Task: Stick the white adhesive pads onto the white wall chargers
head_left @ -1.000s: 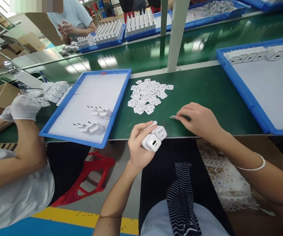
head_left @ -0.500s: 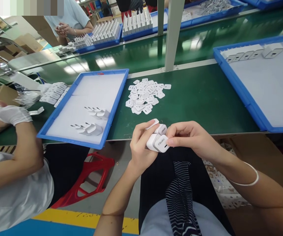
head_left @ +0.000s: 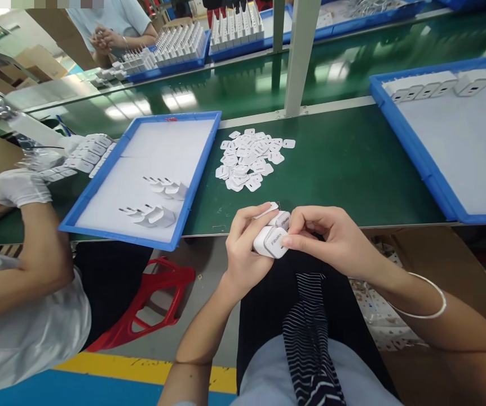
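Note:
My left hand grips a pair of small white chargers just off the near edge of the green belt. My right hand pinches the front charger, thumb pressed on its printed face. A heap of small white stickers lies on the belt beyond my hands. To the left a blue tray holds two small groups of white chargers. At the right another blue tray has a row of chargers along its far edge.
A co-worker's gloved hand and arm are at the left, beside loose chargers. A grey post rises from the belt. A red stool stands below. A carton with printed sheets sits by my right knee. Another person works at the far side.
My right hand left the belt, where it touched a small piece, and came onto the chargers in my left hand. The co-worker's gloved hand dropped lower and to the left.

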Demonstrator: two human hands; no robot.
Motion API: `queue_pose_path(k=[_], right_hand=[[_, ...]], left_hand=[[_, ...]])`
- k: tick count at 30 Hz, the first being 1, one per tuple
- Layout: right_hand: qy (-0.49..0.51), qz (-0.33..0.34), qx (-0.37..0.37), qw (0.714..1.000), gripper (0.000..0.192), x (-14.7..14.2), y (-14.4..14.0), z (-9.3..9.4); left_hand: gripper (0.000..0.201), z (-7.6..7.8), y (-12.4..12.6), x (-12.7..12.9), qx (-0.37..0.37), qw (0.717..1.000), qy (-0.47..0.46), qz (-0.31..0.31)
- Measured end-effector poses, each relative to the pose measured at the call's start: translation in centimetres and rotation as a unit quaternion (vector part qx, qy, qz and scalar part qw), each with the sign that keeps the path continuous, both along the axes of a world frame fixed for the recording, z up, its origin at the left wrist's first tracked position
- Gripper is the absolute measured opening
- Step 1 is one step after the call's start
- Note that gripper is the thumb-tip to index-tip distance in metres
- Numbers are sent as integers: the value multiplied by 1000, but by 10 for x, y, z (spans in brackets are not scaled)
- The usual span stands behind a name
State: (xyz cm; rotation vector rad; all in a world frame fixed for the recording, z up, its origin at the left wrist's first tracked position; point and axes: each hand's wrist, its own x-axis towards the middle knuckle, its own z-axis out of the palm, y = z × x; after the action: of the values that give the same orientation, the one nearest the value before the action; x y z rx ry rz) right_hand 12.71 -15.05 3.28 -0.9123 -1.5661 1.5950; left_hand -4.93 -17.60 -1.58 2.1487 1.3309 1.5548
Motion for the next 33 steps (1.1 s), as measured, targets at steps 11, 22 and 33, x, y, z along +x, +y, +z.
queue_pose_path(k=[11,22,33], right_hand=[[-85,-4,90,992,30,0,-4,8],[-157,-29,143,977,28,2,-7,14],[-164,-109,139,971,36,6,-6,6]], left_hand=[[32,0,-2,3,-20,1000,-4,4],[32,-1,0,5,-23,1000,-16,-6],[31,5,3,5,13,999,-5,-41]])
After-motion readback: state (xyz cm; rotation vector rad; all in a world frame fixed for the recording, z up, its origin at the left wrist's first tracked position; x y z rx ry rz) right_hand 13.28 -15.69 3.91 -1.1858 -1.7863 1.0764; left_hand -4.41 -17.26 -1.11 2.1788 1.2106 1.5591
